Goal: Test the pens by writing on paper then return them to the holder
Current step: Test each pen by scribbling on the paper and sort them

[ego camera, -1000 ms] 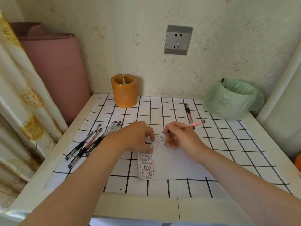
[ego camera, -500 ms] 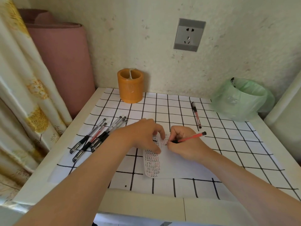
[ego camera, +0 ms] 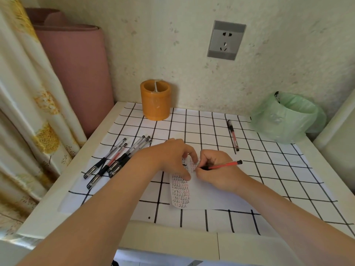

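A white paper (ego camera: 207,196) covered with rows of small written marks lies on the checked table cover. My right hand (ego camera: 217,169) grips a red pen (ego camera: 224,165), its tip down on the paper's upper part. My left hand (ego camera: 171,158) presses the paper with its fingertips right beside the writing spot. Several black and red pens (ego camera: 117,160) lie bunched to the left. One more red pen (ego camera: 232,134) lies alone at the back right. The orange holder (ego camera: 155,99) stands at the back by the wall.
A bin lined with a green bag (ego camera: 288,118) sits at the back right corner. A rolled pink mat (ego camera: 76,73) and a curtain (ego camera: 25,104) stand left of the table. A wall socket (ego camera: 226,40) is above. The table's front edge (ego camera: 172,239) is close.
The view has tilted and drawn closer. The red pen in my right hand has dropped lower toward the paper, and both hands stay on the same spot.
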`<action>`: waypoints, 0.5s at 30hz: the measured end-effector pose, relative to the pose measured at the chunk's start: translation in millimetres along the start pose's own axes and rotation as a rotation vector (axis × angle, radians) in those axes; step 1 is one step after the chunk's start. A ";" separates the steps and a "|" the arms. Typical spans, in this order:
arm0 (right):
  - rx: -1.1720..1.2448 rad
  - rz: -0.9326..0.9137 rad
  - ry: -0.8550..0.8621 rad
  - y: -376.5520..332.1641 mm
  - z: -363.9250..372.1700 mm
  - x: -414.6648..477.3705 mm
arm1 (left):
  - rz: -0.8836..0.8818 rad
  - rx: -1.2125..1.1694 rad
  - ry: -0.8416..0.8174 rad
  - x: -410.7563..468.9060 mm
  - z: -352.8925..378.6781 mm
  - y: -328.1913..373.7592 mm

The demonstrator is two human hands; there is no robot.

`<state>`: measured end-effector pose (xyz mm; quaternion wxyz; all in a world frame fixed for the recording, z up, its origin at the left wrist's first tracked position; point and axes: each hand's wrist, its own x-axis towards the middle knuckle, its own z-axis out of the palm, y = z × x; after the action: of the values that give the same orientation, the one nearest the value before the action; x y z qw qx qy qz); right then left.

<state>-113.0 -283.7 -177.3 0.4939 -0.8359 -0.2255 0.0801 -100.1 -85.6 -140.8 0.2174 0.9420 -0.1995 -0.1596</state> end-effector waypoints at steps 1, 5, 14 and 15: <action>-0.002 -0.007 0.001 -0.1 0.2 0.0 | 0.000 -0.002 -0.001 -0.2 0.1 -0.1; -0.021 -0.011 0.010 0.1 0.4 0.4 | -0.006 -0.020 -0.001 0.1 0.7 -1.9; 0.002 -0.010 0.005 -1.8 0.2 -2.5 | 0.010 -0.013 0.009 2.0 2.0 -4.5; 0.005 -0.011 -0.004 -2.4 -0.3 -2.5 | 0.010 -0.014 0.009 2.0 2.1 -4.4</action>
<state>-115.8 -284.0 -175.3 0.4959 -0.8333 -0.2311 0.0797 -97.8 -83.6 -145.1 0.2257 0.9402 -0.2023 -0.1556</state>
